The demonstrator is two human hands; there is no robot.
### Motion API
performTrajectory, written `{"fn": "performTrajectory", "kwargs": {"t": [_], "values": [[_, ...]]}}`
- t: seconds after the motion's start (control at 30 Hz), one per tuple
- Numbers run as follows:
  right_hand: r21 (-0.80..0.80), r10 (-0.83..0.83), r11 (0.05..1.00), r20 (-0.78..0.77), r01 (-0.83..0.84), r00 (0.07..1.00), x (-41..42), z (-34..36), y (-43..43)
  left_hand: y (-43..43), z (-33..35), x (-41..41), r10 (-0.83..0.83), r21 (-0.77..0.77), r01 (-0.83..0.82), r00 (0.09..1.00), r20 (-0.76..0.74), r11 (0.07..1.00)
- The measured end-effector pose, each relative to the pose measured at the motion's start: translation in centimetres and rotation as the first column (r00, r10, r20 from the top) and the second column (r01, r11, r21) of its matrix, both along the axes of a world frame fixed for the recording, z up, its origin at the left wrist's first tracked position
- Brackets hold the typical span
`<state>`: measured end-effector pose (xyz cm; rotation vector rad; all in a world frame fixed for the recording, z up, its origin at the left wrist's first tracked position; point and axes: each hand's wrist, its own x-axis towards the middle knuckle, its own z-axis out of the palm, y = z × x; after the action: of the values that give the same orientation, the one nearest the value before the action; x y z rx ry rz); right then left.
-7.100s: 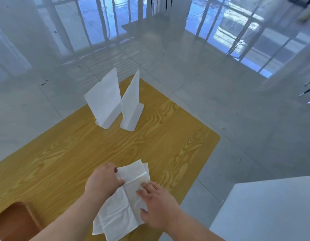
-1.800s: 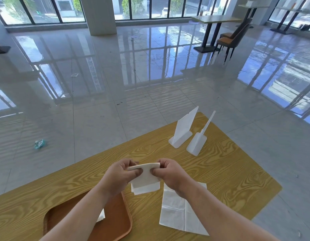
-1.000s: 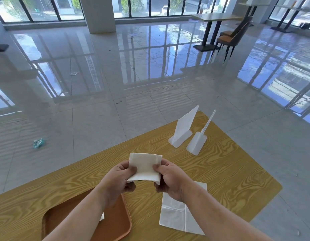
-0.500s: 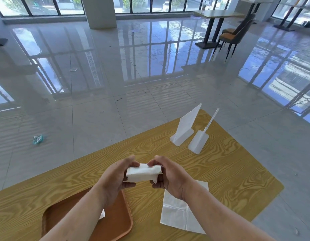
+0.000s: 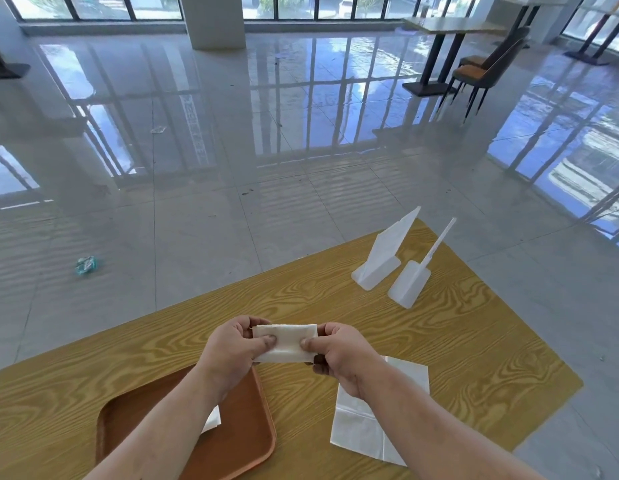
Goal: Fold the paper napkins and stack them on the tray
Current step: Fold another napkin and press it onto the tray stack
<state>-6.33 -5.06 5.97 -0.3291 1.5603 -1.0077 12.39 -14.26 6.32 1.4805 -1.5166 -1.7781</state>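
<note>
A small folded white napkin (image 5: 288,342) is held in the air above the wooden table (image 5: 457,341). My left hand (image 5: 232,348) pinches its left end and my right hand (image 5: 339,351) pinches its right end. A brown tray (image 5: 245,441) lies on the table at the lower left, under my left forearm. A corner of a white napkin on the tray (image 5: 212,420) shows beside that forearm. An unfolded white napkin (image 5: 363,427) lies flat on the table under my right forearm.
Two white plastic sign holders (image 5: 381,261) (image 5: 410,284) stand at the table's far right corner. The table's right edge is close to the flat napkin. Beyond is glossy tiled floor with a bit of litter (image 5: 86,265), and a dark table with chairs (image 5: 481,69) stands far off.
The napkin has gone from a raised square to a narrower, flatter strip folded between my hands. Both hands stay over the table near the tray's far corner.
</note>
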Motion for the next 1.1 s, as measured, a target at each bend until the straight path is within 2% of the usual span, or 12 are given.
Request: {"fn": "performTrajectory", "kwargs": {"t": [0.33, 0.57, 1.1], "values": [[0.007, 0.087, 0.996, -0.035, -0.087, 0.996, 3.6, -1.4, -1.8, -0.7, -2.1, 5.0, 0.092, 0.063, -0.091, 0.996, -0.005, 0.994], [0.03, 0.176, 0.984, -0.022, -0.176, 0.984, 7.3, -2.5, -3.5, -0.9, -3.5, 9.5, 0.136, 0.035, -0.14, 0.987, 0.091, 0.99], [0.139, 0.372, 0.926, -0.167, -0.352, 0.913, 15.0, -8.0, -6.2, -0.8, -8.1, 17.7, 0.251, 0.024, -0.265, 0.936, 0.247, 0.964]]}}
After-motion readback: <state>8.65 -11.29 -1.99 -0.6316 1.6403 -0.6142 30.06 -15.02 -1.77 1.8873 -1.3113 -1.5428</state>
